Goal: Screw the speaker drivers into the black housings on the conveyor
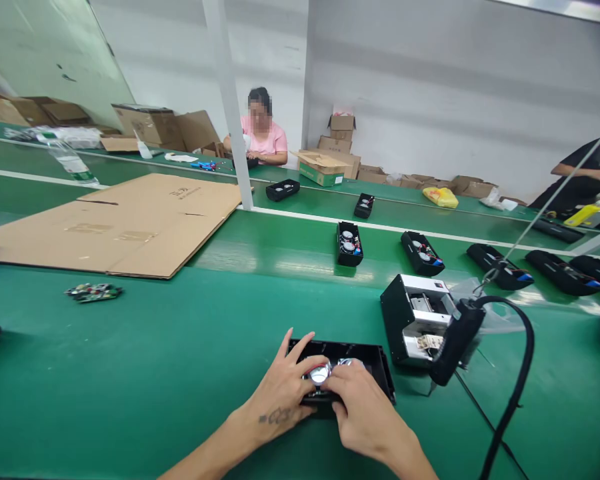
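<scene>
- The left hand [280,393] and right hand [365,415] are together, clamped over a black open casing [367,363], with fingers pressed onto the round metal parts [320,375] seated inside it
- The casing lies on a green-topped workbench [180,360], directly in front of the person
- Just right of the casing, a black and silver boxy unit [415,320] sits tilted on the bench, a paper label [429,342] showing on its open side
- Beside that unit, a black corded hand tool [457,340] hangs from a thin wire [530,223], its thick black cable [517,380] curving down past the bench edge
- Farther along the bench, more black casings [423,253] stand well apart in a loose row, some showing round metal parts and coloured wires
- To the left, a small heap of circuit boards [93,292] lies near a flattened cardboard sheet [130,227]
- Beyond a white strip, a second green bench carries smaller black casings [283,190], a clear plastic bottle [67,159] and a yellow bag [440,197]
- A co-worker in a pink shirt [265,137] sits at the far bench, and another in a black shirt [580,173] stands at the right edge
- Opened cardboard boxes [330,153] are piled along white walls [455,73], behind a white post [227,100]
</scene>
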Demonstrator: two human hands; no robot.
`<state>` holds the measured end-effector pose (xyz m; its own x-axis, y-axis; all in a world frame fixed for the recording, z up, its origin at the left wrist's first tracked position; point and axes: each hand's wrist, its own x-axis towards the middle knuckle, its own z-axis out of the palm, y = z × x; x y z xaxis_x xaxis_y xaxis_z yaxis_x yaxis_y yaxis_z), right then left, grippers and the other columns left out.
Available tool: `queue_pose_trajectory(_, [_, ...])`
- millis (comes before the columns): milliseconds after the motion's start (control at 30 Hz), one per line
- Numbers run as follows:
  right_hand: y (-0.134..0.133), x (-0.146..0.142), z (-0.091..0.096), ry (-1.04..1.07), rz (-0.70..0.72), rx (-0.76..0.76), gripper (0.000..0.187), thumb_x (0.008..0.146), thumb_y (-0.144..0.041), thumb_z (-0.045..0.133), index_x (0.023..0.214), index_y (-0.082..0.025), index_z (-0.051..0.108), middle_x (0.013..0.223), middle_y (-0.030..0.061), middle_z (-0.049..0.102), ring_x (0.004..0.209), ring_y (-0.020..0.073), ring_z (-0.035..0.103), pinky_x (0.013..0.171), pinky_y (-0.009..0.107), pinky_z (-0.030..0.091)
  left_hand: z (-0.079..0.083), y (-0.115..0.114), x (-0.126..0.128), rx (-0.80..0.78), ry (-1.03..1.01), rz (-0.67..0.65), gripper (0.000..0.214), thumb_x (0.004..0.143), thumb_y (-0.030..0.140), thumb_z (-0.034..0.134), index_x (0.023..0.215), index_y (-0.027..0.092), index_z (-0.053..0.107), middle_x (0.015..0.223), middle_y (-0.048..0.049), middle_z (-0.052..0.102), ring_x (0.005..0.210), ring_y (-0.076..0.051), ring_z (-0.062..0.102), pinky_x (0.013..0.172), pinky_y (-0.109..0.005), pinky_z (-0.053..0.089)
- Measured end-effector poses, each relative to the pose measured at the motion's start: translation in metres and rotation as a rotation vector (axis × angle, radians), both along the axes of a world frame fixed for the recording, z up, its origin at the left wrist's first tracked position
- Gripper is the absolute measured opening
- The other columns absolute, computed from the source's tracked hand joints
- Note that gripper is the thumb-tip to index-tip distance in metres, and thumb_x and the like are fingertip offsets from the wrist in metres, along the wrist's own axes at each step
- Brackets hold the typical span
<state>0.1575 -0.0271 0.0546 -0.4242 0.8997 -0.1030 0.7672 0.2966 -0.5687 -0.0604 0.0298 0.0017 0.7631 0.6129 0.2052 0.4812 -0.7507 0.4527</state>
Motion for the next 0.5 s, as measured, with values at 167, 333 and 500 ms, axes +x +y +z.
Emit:
queue_pose_trajectory(167, [0.021,-0.001,0.017,-0.067,-0.016,-0.057,0.049,0.079,-0.010,0.066,0.125,-0.025,0.073,0.120,0.0065,0.076,0.112,0.0304,0.067,0.104,0.045,0.047,0.024,0.026,0.008,-0.192,0.023,0.029,0.023,0.070,0.040,0.098,0.088,0.032,0.085,0.133,-0.0007,0.076,0.145,-0.045,0.048,0.125,-0.074,0.021])
queue_pose_trajectory(333, [0.040,-0.007,0.024,-0.164,-0.053,-0.081,0.029,0.079,-0.015,0.070,0.106,-0.022,0.078,0.099,0.0085,0.079,0.101,0.0295,0.072,0.077,0.032,0.045,0.036,0.047,0.011,-0.271,-0.014,0.026,0.026,0.075,0.049,0.093,0.078,0.026,0.082,0.123,0.0000,0.077,0.124,-0.031,0.062,0.105,-0.045,0.042])
queue_pose_trajectory(500, [0.052,-0.011,0.024,-0.196,-0.026,-0.028,0.023,0.076,-0.016,0.070,0.098,-0.021,0.079,0.088,0.0075,0.080,0.091,0.0286,0.073,0.079,0.033,0.043,0.040,0.054,0.012,-0.336,-0.015,0.013,0.035,0.075,0.056,0.090,0.072,0.023,0.078,0.123,0.0004,0.077,0.122,-0.030,0.065,0.096,-0.037,0.042])
